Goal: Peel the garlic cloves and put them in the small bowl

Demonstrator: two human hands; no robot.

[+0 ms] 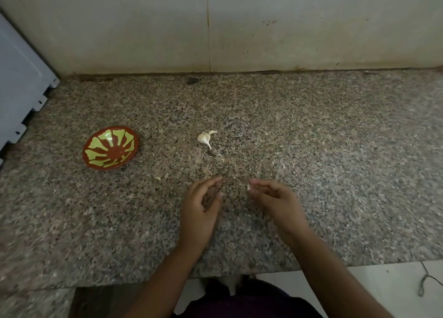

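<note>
right hand (pixel 273 199) pinches a small white garlic bit (pixel 248 187) at its fingertips | left hand (pixel 203 206) loosely curled, holding nothing | cloves (pixel 204 138) on counter (pixel 323 150) beyond both hands, untouched | bowl (pixel 110 147) well apart, to the left

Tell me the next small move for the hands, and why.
Probably bring the left hand to the white garlic piece pinched by the right hand and peel it: the left holds nothing, and the small bowl looks empty.
</note>
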